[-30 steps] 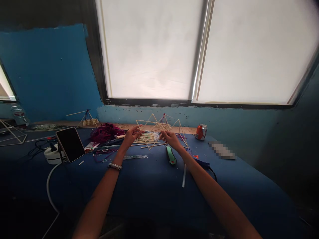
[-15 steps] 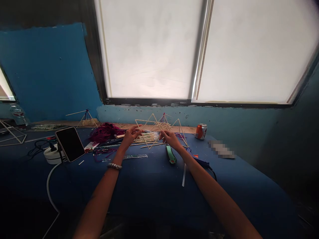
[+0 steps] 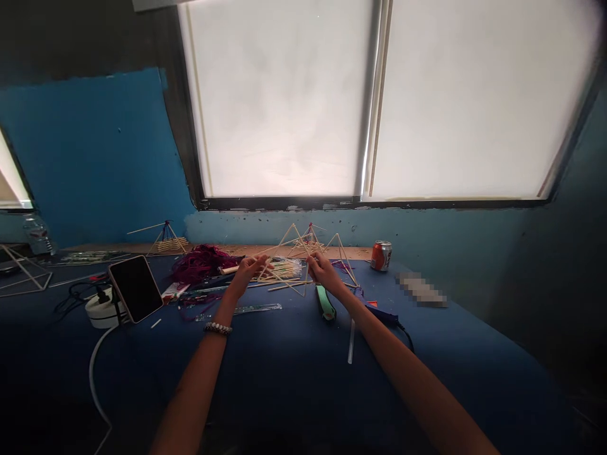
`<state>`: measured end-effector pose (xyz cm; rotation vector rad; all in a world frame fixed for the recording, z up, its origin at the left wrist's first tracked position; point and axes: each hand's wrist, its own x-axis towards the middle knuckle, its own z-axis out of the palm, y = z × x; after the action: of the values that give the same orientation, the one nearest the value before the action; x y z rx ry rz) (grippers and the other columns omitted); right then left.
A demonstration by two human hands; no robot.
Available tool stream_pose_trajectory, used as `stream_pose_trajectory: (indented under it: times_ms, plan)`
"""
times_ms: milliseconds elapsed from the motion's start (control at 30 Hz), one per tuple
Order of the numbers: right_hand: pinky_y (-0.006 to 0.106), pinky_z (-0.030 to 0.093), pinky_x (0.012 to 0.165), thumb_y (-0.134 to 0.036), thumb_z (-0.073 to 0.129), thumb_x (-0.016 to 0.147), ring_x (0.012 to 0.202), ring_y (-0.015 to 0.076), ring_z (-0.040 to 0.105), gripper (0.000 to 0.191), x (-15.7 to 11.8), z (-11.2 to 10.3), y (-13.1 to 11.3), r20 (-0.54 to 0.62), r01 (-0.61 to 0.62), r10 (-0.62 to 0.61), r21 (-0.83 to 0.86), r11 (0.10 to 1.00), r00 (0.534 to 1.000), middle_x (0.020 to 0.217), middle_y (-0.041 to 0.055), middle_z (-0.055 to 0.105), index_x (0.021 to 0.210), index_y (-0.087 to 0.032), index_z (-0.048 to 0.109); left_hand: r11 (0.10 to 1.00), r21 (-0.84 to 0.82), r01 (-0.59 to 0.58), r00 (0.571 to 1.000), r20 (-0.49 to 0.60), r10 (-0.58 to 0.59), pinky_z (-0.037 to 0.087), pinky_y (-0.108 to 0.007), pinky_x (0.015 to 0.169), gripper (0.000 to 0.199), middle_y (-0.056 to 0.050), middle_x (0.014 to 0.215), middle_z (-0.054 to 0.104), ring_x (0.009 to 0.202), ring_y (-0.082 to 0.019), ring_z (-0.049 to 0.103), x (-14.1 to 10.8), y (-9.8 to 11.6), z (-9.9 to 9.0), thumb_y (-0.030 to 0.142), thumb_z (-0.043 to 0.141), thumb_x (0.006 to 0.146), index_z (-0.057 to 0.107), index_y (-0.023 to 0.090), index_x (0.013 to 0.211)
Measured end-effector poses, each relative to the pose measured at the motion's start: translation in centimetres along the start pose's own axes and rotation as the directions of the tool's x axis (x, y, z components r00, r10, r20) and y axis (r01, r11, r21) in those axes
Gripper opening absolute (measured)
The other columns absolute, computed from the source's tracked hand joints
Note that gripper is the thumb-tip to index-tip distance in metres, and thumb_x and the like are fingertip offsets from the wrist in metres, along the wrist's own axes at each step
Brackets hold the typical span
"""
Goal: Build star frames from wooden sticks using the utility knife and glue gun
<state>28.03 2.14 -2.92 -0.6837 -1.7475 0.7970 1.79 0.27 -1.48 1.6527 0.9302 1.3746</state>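
Observation:
Both of my hands hold a frame of thin wooden sticks (image 3: 290, 248), joined into triangles, above the blue-covered table. My left hand (image 3: 246, 276) pinches the frame's left side, and a beaded bracelet (image 3: 218, 328) circles that wrist. My right hand (image 3: 325, 270) grips the sticks near the middle, a little above a green-and-white handled tool (image 3: 325, 302). Under the frame lies a bundle of loose sticks (image 3: 284, 271). Parts of it are hidden behind my fingers.
A tangle of purple yarn (image 3: 202, 264) and a dark tablet (image 3: 136, 289) lie left of my hands. A small stick pyramid (image 3: 165, 239) stands at the back left. An orange soda can (image 3: 381, 255) stands back right, near a blurred patch (image 3: 421, 291). A wall and large window rise behind.
The stick frame has turned and tilted between my hands, with my hands now closer to the bundle. The whole scene sits slightly lower in view.

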Motion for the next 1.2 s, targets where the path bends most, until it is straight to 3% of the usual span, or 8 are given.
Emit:
stream_pose_trajectory:
  times_ms: [100,200,300,433,533,767,967,1200]
  plan:
    - [0.025,0.032,0.045,-0.062,0.045,0.093,0.046,0.0118,0.037,0.039,0.2,-0.2,0.0,-0.048,0.043,-0.046,-0.052,0.998,0.998,0.056,-0.0066,0.040,0.083,-0.024,0.045,0.994,-0.059,0.087,0.991,0.111,-0.080,0.056,-0.039,0.080,0.058,-0.014,0.082,0.076,0.078,-0.026,0.073,-0.1,-0.1,-0.4,0.069,0.057,0.085,0.067,0.015,0.065]
    - [0.026,0.033,0.049,-0.059,0.041,0.095,0.051,0.0125,0.037,0.038,0.2,-0.8,-0.4,-0.058,0.094,-0.101,-0.109,0.990,0.993,0.062,-0.0047,0.040,0.081,-0.024,0.046,0.984,-0.046,0.175,0.948,0.278,-0.155,0.056,-0.040,0.084,0.049,-0.015,0.101,0.077,0.092,-0.028,0.073,-0.4,0.4,-0.5,0.061,0.059,0.087,0.074,0.015,0.092]
    - [0.026,0.033,0.054,-0.053,0.040,0.098,0.056,0.0132,0.040,0.036,0.1,-1.3,-0.7,-0.026,0.161,-0.171,-0.221,0.962,0.985,0.065,-0.0031,0.044,0.080,-0.022,0.047,0.965,0.046,0.257,0.846,0.472,-0.248,0.055,-0.040,0.083,0.053,-0.015,0.128,0.069,0.100,-0.029,0.071,-0.9,1.1,-0.1,0.055,0.056,0.091,0.065,0.020,0.131]
    - [0.026,0.030,0.057,-0.042,0.044,0.099,0.057,0.0135,0.044,0.028,-0.2,-1.2,-0.9,0.047,0.208,-0.207,-0.419,0.884,0.977,0.066,-0.0016,0.051,0.084,-0.021,0.054,0.943,0.168,0.289,0.723,0.608,-0.330,0.056,-0.039,0.077,0.059,-0.013,0.126,0.070,0.088,-0.027,0.074,-1.4,1.4,0.9,0.057,0.050,0.096,0.052,0.027,0.146]
    - [0.027,0.028,0.057,-0.037,0.042,0.102,0.056,0.0152,0.048,0.024,-0.5,-0.8,-1.3,0.023,0.182,-0.200,-0.528,0.830,0.979,0.066,-0.0002,0.055,0.093,-0.022,0.058,0.958,0.162,0.236,0.766,0.576,-0.286,0.056,-0.037,0.071,0.057,-0.014,0.128,0.069,0.073,-0.021,0.072,-1.3,0.9,1.2,0.059,0.048,0.096,0.059,0.025,0.140]
    - [0.029,0.029,0.055,-0.035,0.030,0.105,0.057,0.0214,0.056,0.027,-0.8,-0.6,-2.1,-0.305,-0.085,-0.110,-0.561,0.823,0.946,0.066,0.0032,0.059,0.109,-0.022,0.054,0.995,-0.013,0.101,0.950,0.298,-0.092,0.047,-0.028,0.054,0.070,-0.016,0.114,0.074,0.049,-0.011,0.053,-0.6,0.3,1.3,0.069,0.045,0.094,0.052,0.022,0.144]
    - [0.031,0.029,0.056,-0.032,0.035,0.105,0.059,0.0222,0.057,0.022,-0.6,0.6,-1.5,-0.366,-0.201,-0.015,-0.544,0.815,0.930,0.071,0.0077,0.064,0.114,-0.020,0.051,0.998,-0.007,-0.055,0.963,0.264,0.055,0.043,-0.027,0.052,0.086,-0.015,0.115,0.074,0.045,-0.008,0.046,-0.6,0.8,2.3,0.083,0.031,0.088,0.044,0.025,0.149]
    - [0.029,0.036,0.054,-0.031,0.036,0.101,0.060,0.0197,0.060,0.015,-0.2,1.1,-1.1,-0.360,-0.140,-0.002,-0.368,0.919,0.933,0.079,0.0048,0.066,0.109,-0.023,0.046,0.998,0.054,-0.045,0.991,0.131,0.037,0.044,-0.025,0.045,0.064,-0.015,0.119,0.073,0.041,-0.006,0.045,0.2,0.5,2.8,0.064,0.054,0.091,0.050,0.021,0.138]
